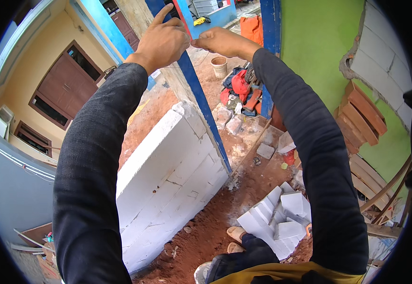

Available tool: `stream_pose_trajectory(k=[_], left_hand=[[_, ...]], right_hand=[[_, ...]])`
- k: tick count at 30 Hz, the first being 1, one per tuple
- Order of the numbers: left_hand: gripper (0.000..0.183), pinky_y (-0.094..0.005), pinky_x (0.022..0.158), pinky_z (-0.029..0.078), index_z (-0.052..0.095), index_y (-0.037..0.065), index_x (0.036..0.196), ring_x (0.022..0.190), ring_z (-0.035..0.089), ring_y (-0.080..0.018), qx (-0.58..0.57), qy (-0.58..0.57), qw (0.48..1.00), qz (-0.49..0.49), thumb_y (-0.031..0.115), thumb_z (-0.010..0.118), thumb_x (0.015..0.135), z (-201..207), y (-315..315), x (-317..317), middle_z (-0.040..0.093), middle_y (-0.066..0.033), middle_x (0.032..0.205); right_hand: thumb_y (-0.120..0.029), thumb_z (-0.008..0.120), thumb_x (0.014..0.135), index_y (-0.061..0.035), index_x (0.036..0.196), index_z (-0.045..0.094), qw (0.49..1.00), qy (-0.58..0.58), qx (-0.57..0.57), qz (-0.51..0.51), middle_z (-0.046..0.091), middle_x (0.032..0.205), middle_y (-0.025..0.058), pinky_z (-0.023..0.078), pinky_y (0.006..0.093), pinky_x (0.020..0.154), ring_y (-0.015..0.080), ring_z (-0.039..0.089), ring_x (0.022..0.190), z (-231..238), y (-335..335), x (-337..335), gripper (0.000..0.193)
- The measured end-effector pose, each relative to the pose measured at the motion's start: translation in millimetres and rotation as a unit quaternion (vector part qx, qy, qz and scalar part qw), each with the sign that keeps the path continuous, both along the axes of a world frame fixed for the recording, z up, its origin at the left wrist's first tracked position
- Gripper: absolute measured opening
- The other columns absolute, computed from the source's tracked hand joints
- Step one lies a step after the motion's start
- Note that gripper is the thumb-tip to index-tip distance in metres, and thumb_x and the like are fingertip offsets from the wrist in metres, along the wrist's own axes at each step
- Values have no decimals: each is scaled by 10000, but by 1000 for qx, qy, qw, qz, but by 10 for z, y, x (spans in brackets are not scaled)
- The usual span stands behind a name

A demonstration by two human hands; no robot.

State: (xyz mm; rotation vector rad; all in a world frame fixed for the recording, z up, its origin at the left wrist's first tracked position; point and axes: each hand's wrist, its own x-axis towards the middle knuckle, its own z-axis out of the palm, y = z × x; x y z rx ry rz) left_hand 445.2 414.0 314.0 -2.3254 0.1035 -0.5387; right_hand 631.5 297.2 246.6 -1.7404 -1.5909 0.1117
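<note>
Both my arms reach up and forward to a blue door-frame post [205, 106]. My left hand [164, 42] is at the post, its index finger stretched upward along it and the other fingers curled in. My right hand [225, 42] meets it from the right, closed in a pinch with its fingertips close to the left hand's. Whatever the fingers hold, if anything, is too small or hidden to make out. Below the hands, a low wall of white blocks [168, 189] runs up to the post, with a wooden board [142, 19] upright behind it.
White blocks [288, 203] lie in a pile on the reddish soil by my feet. Beyond the opening are a bucket [219, 67] and a heap of clothes [239, 85]. Wooden planks [362, 113] lean at the green wall [319, 42] on the right.
</note>
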Motion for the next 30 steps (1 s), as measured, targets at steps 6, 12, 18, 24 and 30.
stream_pose_trajectory(k=[6, 12, 18, 24, 30], left_hand=[[195, -513, 1334, 154, 859, 188, 1011, 1182, 647, -180, -10, 1, 1000, -27, 136, 679, 955, -9, 54, 27, 801, 7, 1052], [228, -502, 1321, 168, 859, 193, 1007, 1177, 649, -177, -16, -5, 1000, -13, 94, 667, 934, 26, 4, 35, 794, -22, 996], [231, -533, 1333, 120, 850, 177, 1057, 1226, 624, -180, -15, 34, 999, 22, 93, 653, 969, 50, -71, -3, 786, 8, 1080], [250, -536, 1331, 130, 850, 192, 1065, 1238, 622, -173, -2, 16, 1000, 25, 78, 656, 957, 35, -69, 14, 793, 23, 1086], [249, -509, 1322, 166, 861, 198, 1040, 1218, 649, -206, -11, 20, 1000, 10, 64, 716, 888, 25, -29, 45, 799, -49, 1034]], right_hand=[[-488, 690, 993, -115, 1147, 753, 927, 364, 59, 63, 651, 894, 41, 514, 425, 697, 224, 644, 747, -141, -230, -76, 409], [-415, 773, 925, -139, 1131, 762, 934, -174, 276, -145, 651, 1041, 102, 525, 463, 883, 306, 647, 1089, -364, -375, -405, 345], [-281, 683, 909, -162, 1050, 822, 924, -224, 246, -189, 648, 1116, 88, 557, 448, 897, 307, 641, 1119, -270, -425, -412, 230], [-296, 713, 921, -131, 1047, 833, 971, -95, 170, -135, 717, 794, 57, 587, 415, 694, 271, 721, 775, -61, -434, -232, 239], [-375, 766, 947, -38, 1063, 788, 960, 278, 3, -26, 692, 745, 25, 519, 268, 494, 117, 630, 584, 162, -588, -43, 358]])
